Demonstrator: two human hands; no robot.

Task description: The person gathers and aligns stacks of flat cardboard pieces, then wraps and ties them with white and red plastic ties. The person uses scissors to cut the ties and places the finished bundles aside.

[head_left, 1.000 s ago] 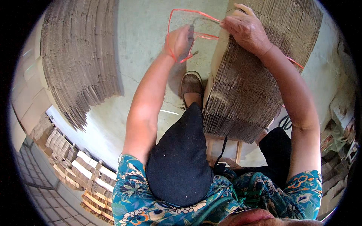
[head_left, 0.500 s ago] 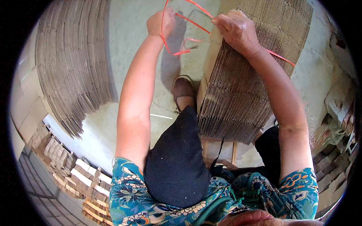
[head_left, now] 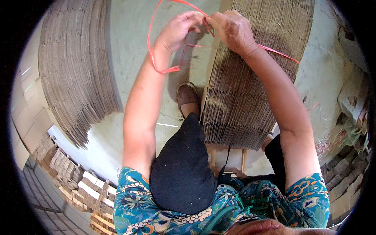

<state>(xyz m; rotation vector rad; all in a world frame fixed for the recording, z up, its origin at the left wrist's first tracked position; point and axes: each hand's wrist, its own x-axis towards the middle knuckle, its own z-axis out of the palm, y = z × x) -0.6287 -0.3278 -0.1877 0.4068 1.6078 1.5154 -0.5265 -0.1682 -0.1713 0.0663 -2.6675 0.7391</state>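
Note:
A bundle of flat cardboard sheets (head_left: 243, 94) stands on edge in front of me, between my legs. A thin red strap (head_left: 279, 54) runs across its top, and the loose length loops out to the left over my left wrist. My right hand (head_left: 233, 32) is closed on the strap at the bundle's upper left edge. My left hand (head_left: 180, 32) is right beside it, fingertips pinched on the strap close to my right fingers. The exact crossing of the strap between the fingers is hidden.
Another long row of cardboard sheets (head_left: 76, 70) stands at the left. Under the near end of my bundle shows a wooden frame (head_left: 243, 158). More stacked cardboard (head_left: 92, 188) lies at the lower left, and crumpled sheets and red strap scraps (head_left: 323, 145) lie at the right.
My left hand has moved right to meet my right hand at the strap. The strap's loop has swung left and its loose end now hangs over my left forearm.

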